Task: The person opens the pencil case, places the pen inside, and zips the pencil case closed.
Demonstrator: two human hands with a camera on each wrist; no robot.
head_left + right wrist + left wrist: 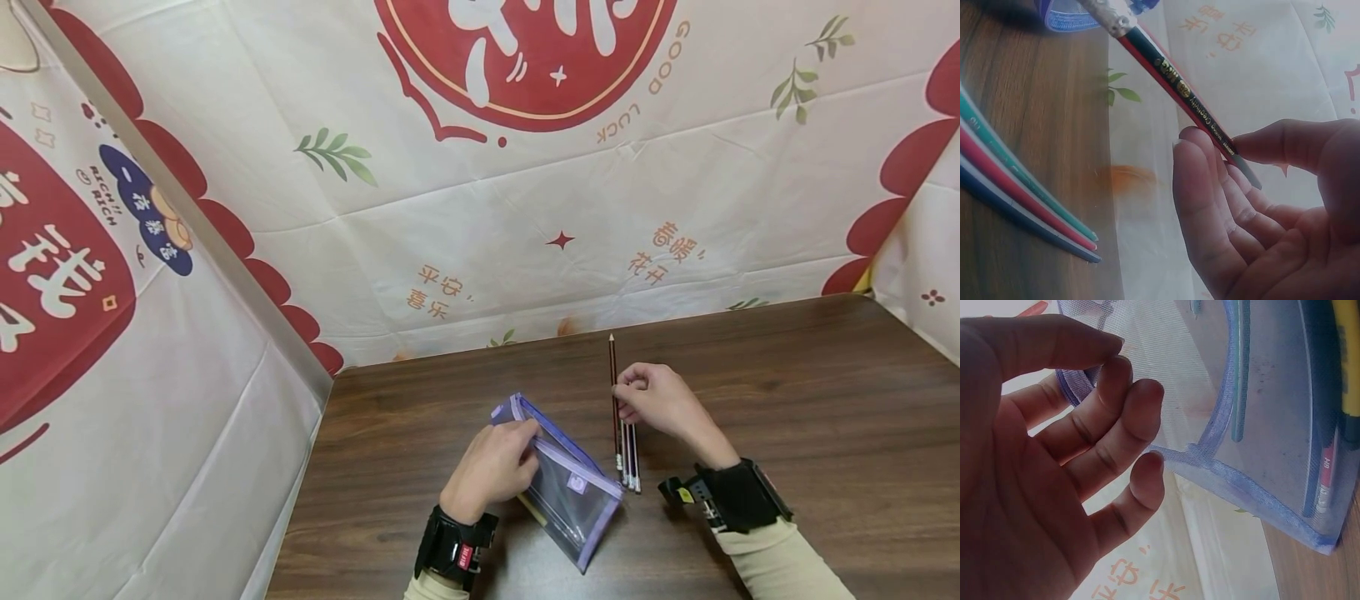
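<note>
In the head view my left hand (491,468) pinches the upper rim of a see-through mesh pencil pouch (558,492) with purple edging, its mouth parted. Through the mesh the left wrist view shows a yellow-and-black item (1349,356), a teal stick (1239,381) and other slim pieces. Between thumb and fingers, my right hand (663,404) pinches a red-and-black striped pencil (1175,87). Its sharpened tip points toward the back of the table, and a silvery end is toward the pouch. Beside it, several pencils (1029,178) in green, red and dark blue lie on the wood.
The brown wooden table (795,392) extends to both sides of the hands. A printed white cloth (517,250) hangs along its back edge, and another cloth panel (187,417) stands at the left.
</note>
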